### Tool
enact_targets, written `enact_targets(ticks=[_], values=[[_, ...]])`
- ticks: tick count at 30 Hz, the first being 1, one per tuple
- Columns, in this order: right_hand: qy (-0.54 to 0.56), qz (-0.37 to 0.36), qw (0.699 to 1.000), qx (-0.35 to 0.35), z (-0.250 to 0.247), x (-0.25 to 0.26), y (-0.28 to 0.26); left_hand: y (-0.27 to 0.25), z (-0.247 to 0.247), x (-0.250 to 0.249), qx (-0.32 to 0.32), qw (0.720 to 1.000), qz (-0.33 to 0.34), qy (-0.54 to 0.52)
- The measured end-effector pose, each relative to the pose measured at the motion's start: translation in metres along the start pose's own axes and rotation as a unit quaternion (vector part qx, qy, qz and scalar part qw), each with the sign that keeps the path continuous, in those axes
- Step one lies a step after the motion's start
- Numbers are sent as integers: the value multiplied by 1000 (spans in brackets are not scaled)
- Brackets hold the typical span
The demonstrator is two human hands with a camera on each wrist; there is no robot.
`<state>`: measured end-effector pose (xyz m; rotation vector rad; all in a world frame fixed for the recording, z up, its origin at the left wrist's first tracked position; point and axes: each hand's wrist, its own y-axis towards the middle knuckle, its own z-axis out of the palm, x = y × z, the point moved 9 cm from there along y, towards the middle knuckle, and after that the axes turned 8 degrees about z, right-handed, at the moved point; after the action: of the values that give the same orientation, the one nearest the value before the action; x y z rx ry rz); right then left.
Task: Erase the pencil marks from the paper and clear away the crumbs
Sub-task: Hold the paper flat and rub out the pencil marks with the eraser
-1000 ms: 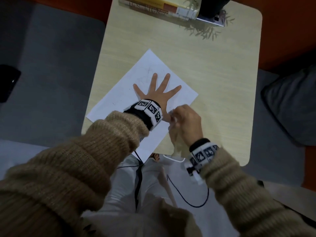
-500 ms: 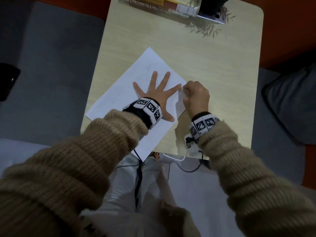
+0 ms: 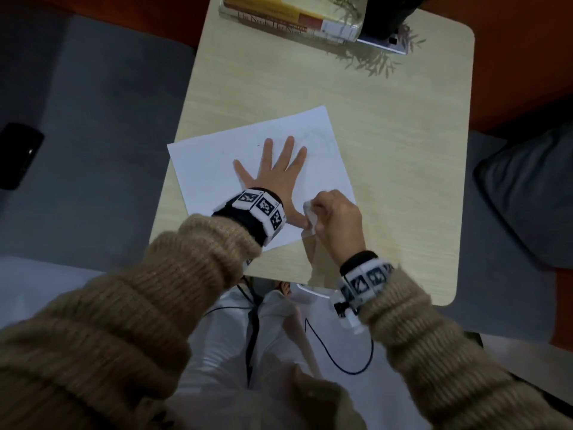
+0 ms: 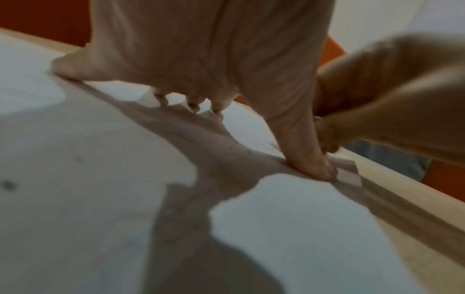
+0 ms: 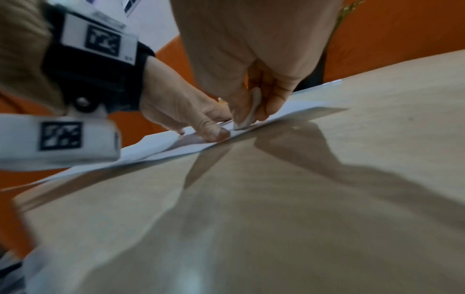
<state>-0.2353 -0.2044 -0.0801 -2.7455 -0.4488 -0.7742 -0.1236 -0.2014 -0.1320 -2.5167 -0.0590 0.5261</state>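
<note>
Paper, a white rectangular sheet (image 3: 217, 169), lies flat and slightly skewed on the pale wood-grain table (image 3: 403, 150), near the table's front edge. The left hand (image 3: 276, 178) is spread flat on the sheet, palm down, fingers straight and splayed, thumb stretched toward the right hand; it grasps nothing and simply presses the paper down. The left wrist view shows its fingertips (image 4: 193, 105) touching the sheet and the thumb tip planted close to the paper's edge.

The right hand (image 3: 335, 218) is curled over the sheet's near right edge, just beside the left thumb. Its thumb and fingers pinch a small whitish eraser (image 5: 247, 115), whose lower end touches the paper in the right wrist view; in the head view the eraser (image 3: 310, 217) shows as a pale lump at the fingertips.

Faint pencil marks (image 3: 322, 138) curve near the sheet's far right corner, and a few tiny dark specks (image 4: 8, 185) dot the paper in the left wrist view, too blurred to identify.

At the table's far edge lie a yellow-spined book (image 3: 279, 17) and a dark plant pot (image 3: 393, 13). Both wrists wear black bands with black-and-white marker tiles, under tan knitted sleeves (image 3: 124, 305).
</note>
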Motion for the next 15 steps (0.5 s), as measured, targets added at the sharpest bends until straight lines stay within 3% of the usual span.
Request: enact_targets(ticks=[4, 6, 8, 10, 13, 15], values=[[-16, 68, 996, -47, -14, -11, 56, 2, 1, 0, 5, 1000, 0, -4], [-17, 49, 998, -45, -10, -4, 44, 2, 2, 0, 5, 1000, -2, -8], [-12, 7, 1000, -1, 7, 12, 7, 1, 1, 1, -3, 1000, -7, -4], [60, 26, 997, 30, 9, 11, -3, 1, 1, 1, -4, 1000, -7, -4], [17, 51, 998, -43, -13, -7, 41, 1, -1, 1, 4, 1000, 2, -11], [-16, 62, 997, -53, -17, -10, 49, 0, 0, 0, 7, 1000, 2, -10]])
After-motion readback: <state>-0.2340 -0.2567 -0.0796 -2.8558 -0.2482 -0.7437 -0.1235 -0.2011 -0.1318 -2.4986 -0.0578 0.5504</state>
